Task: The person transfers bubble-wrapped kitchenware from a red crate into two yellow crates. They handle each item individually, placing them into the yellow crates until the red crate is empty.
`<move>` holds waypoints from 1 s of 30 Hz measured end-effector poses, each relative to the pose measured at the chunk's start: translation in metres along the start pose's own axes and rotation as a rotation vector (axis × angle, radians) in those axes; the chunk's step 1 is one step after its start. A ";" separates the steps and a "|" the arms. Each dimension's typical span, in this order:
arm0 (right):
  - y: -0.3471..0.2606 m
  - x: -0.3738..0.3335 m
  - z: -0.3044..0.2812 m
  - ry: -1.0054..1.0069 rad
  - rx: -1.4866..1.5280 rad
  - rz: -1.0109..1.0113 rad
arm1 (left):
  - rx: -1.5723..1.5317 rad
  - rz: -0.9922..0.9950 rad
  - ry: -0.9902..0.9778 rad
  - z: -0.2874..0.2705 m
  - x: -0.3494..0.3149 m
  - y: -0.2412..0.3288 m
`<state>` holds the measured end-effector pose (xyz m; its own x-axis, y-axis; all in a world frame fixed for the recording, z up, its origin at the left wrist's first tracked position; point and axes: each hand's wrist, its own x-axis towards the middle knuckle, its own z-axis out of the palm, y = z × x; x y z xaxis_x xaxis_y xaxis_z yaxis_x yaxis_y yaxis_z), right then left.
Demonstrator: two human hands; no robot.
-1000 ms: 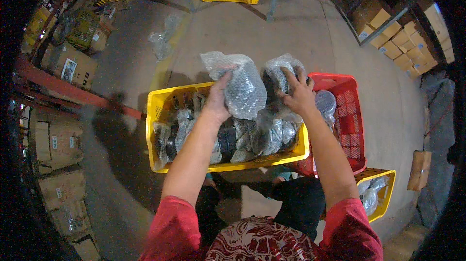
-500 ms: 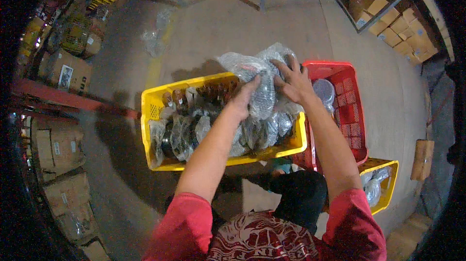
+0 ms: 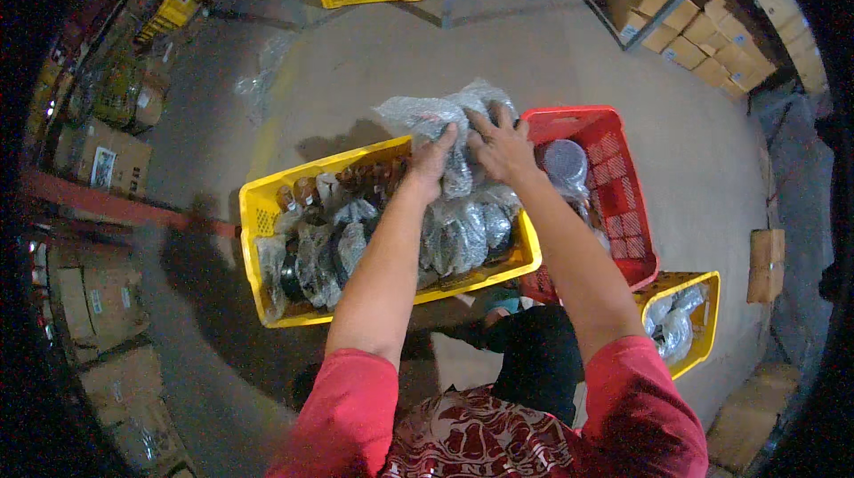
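Both hands are on the wrapped load at the upper middle of the frame, over the far rim of the long yellow crate (image 3: 485, 280). The left hand (image 3: 430, 167) is closed on a bubble-wrapped bundle (image 3: 418, 115), its thumb laid along the near face; its fingertips are hidden behind the wrap. The right hand (image 3: 503, 149) has its fingers parted across the wrap's upper right; whether its thumb pinches anything cannot be told. In my judgement, the hold from two sides steadies a slippery, loose-skinned load. Wrapped pieces (image 3: 454, 238) stand in close rows in that crate, apparently so that each props its neighbour. The red crate (image 3: 624, 202) adjoins at right, presumably for short reach, with a round-ended wrapped piece (image 3: 564, 160) inside it. A smaller yellow crate (image 3: 714, 300) sits at lower right, also holding wrapped pieces. As to appearance, the bundle is silvery, cloudy and crumpled, with a loose flap toward the upper left and a faint reddish patch; its contents cannot be made out, nor where it ends beneath the right hand.
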<state>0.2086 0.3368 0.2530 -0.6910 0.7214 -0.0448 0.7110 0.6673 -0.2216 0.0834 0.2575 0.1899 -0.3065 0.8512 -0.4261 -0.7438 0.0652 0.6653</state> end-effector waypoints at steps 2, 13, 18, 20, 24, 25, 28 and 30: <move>0.006 0.006 0.008 -0.017 -0.018 -0.057 | 0.083 -0.053 0.016 -0.003 -0.004 0.007; 0.219 -0.111 0.098 0.147 0.396 0.685 | 0.408 -0.055 0.055 -0.064 -0.070 0.002; 0.282 -0.215 0.195 -0.204 0.418 0.880 | 0.768 -0.352 0.188 -0.119 -0.148 0.023; 0.288 -0.222 0.221 -0.290 0.411 0.901 | 1.295 -0.114 -0.019 -0.126 -0.170 0.026; 0.292 -0.213 0.227 -0.213 0.157 0.978 | 1.352 -0.108 0.077 -0.135 -0.198 0.007; 0.296 -0.210 0.221 -0.172 -0.012 0.827 | 1.388 -0.100 0.098 -0.139 -0.199 0.000; 0.313 -0.217 0.188 0.293 -0.301 0.750 | 1.399 -0.158 0.061 -0.154 -0.192 -0.012; 0.329 -0.217 0.167 0.274 -0.398 0.796 | 1.386 -0.136 0.046 -0.156 -0.185 -0.014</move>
<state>0.5707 0.3688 0.0268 0.0380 0.9786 0.2023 0.9896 -0.0650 0.1285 0.0575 0.0178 0.1638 -0.3194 0.7804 -0.5375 0.4100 0.6252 0.6641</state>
